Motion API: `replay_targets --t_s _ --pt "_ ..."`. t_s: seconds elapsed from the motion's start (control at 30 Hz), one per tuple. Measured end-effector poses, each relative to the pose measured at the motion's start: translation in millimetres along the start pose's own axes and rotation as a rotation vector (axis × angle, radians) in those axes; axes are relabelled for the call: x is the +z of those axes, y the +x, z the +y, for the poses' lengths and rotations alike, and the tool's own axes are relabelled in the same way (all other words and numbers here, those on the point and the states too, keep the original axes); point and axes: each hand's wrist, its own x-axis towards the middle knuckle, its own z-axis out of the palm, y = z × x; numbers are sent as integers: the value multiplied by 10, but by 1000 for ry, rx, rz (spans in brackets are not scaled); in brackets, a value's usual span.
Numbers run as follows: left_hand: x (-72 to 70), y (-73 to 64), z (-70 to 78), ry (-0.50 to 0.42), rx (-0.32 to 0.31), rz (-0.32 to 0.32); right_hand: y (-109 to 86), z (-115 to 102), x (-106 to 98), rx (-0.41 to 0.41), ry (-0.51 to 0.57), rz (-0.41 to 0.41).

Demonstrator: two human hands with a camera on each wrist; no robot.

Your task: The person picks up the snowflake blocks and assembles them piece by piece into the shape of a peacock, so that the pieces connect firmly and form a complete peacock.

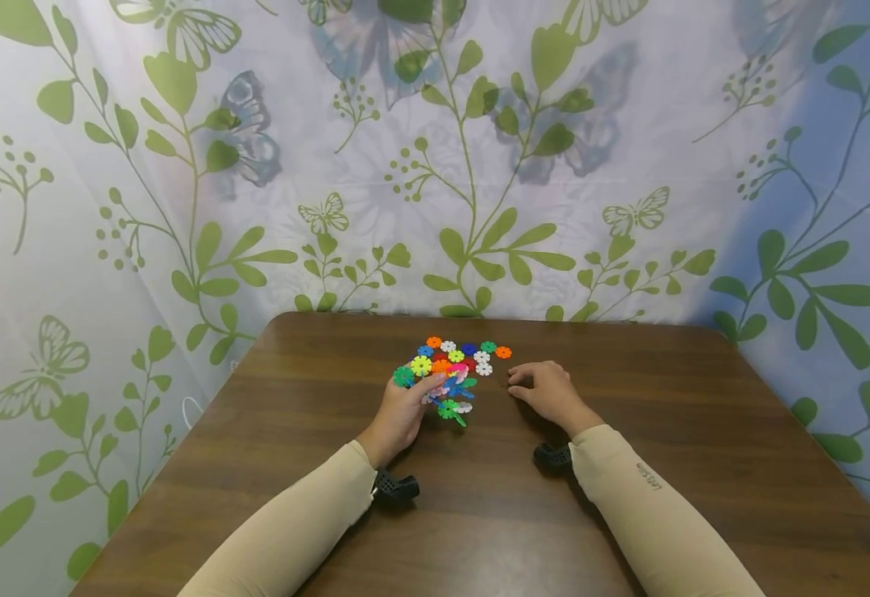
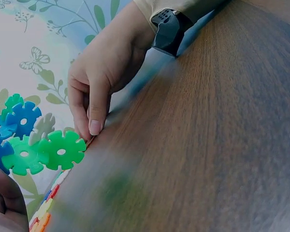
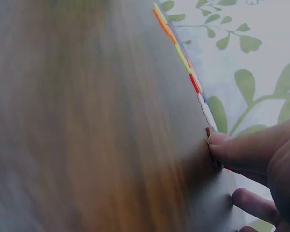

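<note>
My left hand (image 1: 399, 414) holds a cluster of joined, notched plastic discs (image 1: 449, 387) above the table. The cluster mixes blue, green, pink and white pieces; in the left wrist view, two bright green discs (image 2: 73, 149) stick out at one end. To the right, my right hand (image 1: 550, 391) is down at the tabletop. Its thumb and fingers pinch a small brown disc (image 3: 208, 133), seen nearly edge-on in the right wrist view. The fingers hide most of that piece.
Loose notched discs in orange, white (image 1: 483, 370), blue, green, yellow and red lie flat on the brown wooden table (image 1: 479, 514), beyond the cluster. A patterned cloth (image 1: 375, 224) with leaves and butterflies hangs behind the far edge. Dark devices (image 1: 397, 487) sit at both wrists.
</note>
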Motion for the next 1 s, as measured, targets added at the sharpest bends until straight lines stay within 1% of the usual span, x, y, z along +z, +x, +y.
replay_targets --t_s 0.13,0.3,0.43,0.57,0.63,0.7,0.83,1.0 --pt "-5 4 -4 3 -3 -6 6 -47 17 -11 6 34" --pt "-16 -3 -6 20 -18 -4 -2 -132 8 -15 78 51" --pt "-11 -17 1 36 -32 5 3 -203 0 -45 200 83" --pt "5 -21 4 53 -26 2 17 -337 -48 -79 399 103" --pt "10 -18 1 57 -19 -6 21 -415 -84 -97 494 89" --pt "15 -15 1 61 -16 -9 14 -498 -126 -115 559 57" --pt "13 -14 -7 88 -7 -8 -13 -661 -184 -157 612 -6" --pt "1 -38 -13 141 -12 -24 -41 -805 -204 -206 650 -54"
